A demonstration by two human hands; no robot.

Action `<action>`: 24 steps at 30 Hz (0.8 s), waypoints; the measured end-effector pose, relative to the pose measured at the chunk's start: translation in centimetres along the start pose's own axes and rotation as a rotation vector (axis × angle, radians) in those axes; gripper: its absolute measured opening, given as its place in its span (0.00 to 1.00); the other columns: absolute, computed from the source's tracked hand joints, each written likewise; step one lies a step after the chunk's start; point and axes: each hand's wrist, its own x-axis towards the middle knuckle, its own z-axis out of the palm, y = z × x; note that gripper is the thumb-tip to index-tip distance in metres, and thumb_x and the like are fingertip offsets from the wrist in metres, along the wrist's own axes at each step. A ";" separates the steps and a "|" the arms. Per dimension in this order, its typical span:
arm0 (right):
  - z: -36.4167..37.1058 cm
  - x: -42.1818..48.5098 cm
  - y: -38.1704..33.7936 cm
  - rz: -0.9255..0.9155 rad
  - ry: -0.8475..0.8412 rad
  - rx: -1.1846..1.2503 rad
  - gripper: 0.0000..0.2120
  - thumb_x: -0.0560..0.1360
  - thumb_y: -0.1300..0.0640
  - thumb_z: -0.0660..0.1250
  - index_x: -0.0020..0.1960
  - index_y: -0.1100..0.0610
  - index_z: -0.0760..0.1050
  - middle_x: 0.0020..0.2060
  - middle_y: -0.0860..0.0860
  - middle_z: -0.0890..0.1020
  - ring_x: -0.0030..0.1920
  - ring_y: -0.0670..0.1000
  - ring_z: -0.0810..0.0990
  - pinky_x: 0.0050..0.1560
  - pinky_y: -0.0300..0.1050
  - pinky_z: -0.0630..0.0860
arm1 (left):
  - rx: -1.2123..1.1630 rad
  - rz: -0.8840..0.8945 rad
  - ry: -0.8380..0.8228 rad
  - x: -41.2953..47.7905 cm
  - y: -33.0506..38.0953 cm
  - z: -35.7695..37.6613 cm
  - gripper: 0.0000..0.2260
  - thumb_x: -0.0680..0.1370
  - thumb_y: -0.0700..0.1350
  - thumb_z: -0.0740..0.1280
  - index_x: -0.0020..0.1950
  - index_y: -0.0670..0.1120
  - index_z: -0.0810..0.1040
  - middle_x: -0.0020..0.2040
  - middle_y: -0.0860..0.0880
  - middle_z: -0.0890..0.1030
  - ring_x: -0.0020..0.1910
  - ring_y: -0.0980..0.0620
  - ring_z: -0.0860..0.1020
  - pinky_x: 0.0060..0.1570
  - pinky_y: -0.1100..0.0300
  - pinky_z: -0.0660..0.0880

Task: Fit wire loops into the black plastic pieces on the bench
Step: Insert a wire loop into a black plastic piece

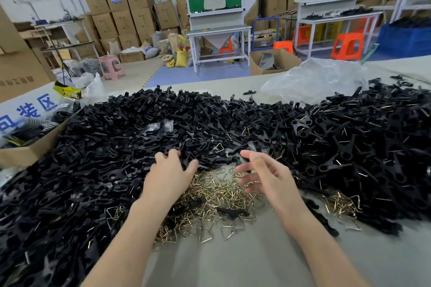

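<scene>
- The desk point(233, 263) carries a wide heap of black plastic pieces point(116, 147).
- Wire loops point(210, 205) lie piled between the hands.
- Left hand point(170, 172): fingers curled into the heap's near edge; grip unclear.
- Right hand point(263, 175): spread, empty, over the loops.

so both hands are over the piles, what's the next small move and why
Probably lower the right hand and pinch one loop from the wire loops just beneath it. That hand hovers with fingers spread, holding nothing, while the left hand has its fingers curled into the black plastic pieces; whether it has one gripped is unclear.
</scene>
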 end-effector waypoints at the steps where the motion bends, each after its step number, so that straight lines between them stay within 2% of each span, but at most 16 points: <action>1: 0.0 0.0 0.1 -0.004 -0.001 -0.019 0.12 0.80 0.48 0.64 0.58 0.50 0.82 0.45 0.53 0.87 0.40 0.50 0.85 0.37 0.41 0.81 | 0.071 -0.004 -0.048 0.7 0.2 0.1 0.28 0.81 0.64 0.58 0.73 0.47 0.65 0.67 0.41 0.67 0.61 0.40 0.74 0.56 0.49 0.75; 3: 0.1 0.0 0.3 -0.014 -0.007 -0.064 0.10 0.83 0.53 0.63 0.58 0.48 0.82 0.45 0.52 0.87 0.40 0.50 0.85 0.38 0.40 0.80 | 0.058 0.018 -0.092 1.8 0.7 0.3 0.26 0.82 0.62 0.59 0.73 0.46 0.67 0.67 0.40 0.66 0.61 0.38 0.73 0.60 0.48 0.73; 5: 0.1 -0.1 0.5 -0.025 -0.016 -0.105 0.10 0.83 0.55 0.63 0.58 0.47 0.82 0.45 0.50 0.87 0.41 0.48 0.85 0.38 0.39 0.80 | -0.052 0.070 -0.119 2.3 0.8 0.1 0.18 0.84 0.54 0.61 0.70 0.47 0.71 0.67 0.43 0.68 0.57 0.42 0.76 0.59 0.50 0.74; 8: 0.2 -0.1 0.5 -0.031 -0.023 -0.130 0.11 0.84 0.56 0.63 0.57 0.44 0.82 0.45 0.49 0.87 0.41 0.48 0.85 0.39 0.38 0.79 | -0.067 0.196 -0.100 1.8 0.3 -0.1 0.11 0.84 0.46 0.62 0.66 0.50 0.74 0.63 0.48 0.72 0.43 0.53 0.75 0.48 0.58 0.73; 9: 0.2 -0.1 0.5 -0.033 -0.023 -0.132 0.11 0.84 0.56 0.63 0.57 0.43 0.82 0.45 0.49 0.87 0.41 0.48 0.85 0.39 0.38 0.79 | -0.063 0.210 -0.075 1.5 0.0 -0.2 0.11 0.83 0.46 0.62 0.65 0.50 0.74 0.62 0.49 0.73 0.41 0.55 0.74 0.45 0.60 0.72; 12: 0.3 -0.1 0.5 -0.046 -0.022 -0.130 0.13 0.84 0.56 0.63 0.55 0.40 0.82 0.45 0.49 0.87 0.41 0.48 0.85 0.40 0.39 0.80 | -0.156 0.199 0.099 0.5 -0.8 -0.7 0.11 0.84 0.46 0.62 0.66 0.49 0.75 0.60 0.50 0.77 0.47 0.55 0.75 0.49 0.59 0.73; 16: 0.4 -0.2 0.7 -0.073 -0.030 -0.157 0.13 0.84 0.56 0.63 0.54 0.39 0.82 0.45 0.49 0.86 0.42 0.48 0.85 0.42 0.40 0.81 | -0.283 0.243 0.374 -1.7 -0.5 -1.4 0.11 0.84 0.47 0.62 0.65 0.50 0.75 0.57 0.54 0.77 0.46 0.54 0.76 0.47 0.61 0.70; 18: 0.4 -0.2 0.7 -0.076 -0.034 -0.163 0.13 0.84 0.56 0.63 0.56 0.41 0.82 0.45 0.49 0.86 0.42 0.49 0.85 0.42 0.41 0.81 | -0.225 0.234 0.405 -2.8 -0.2 -1.0 0.11 0.84 0.48 0.62 0.65 0.50 0.76 0.56 0.53 0.78 0.51 0.51 0.77 0.47 0.59 0.70; 20: 0.4 -0.3 0.7 -0.079 -0.037 -0.170 0.12 0.84 0.56 0.63 0.57 0.43 0.82 0.45 0.49 0.86 0.42 0.50 0.85 0.42 0.42 0.81 | -0.179 0.207 0.423 -3.6 -0.1 -0.5 0.12 0.84 0.50 0.61 0.65 0.49 0.76 0.55 0.50 0.80 0.51 0.49 0.78 0.46 0.57 0.72; 24: 0.7 -0.3 0.6 -0.071 -0.063 -0.146 0.10 0.83 0.55 0.64 0.59 0.44 0.81 0.47 0.48 0.87 0.44 0.50 0.85 0.42 0.42 0.81 | -0.382 0.240 0.456 -5.5 0.9 0.1 0.18 0.83 0.57 0.56 0.66 0.52 0.76 0.53 0.53 0.82 0.48 0.50 0.80 0.49 0.55 0.76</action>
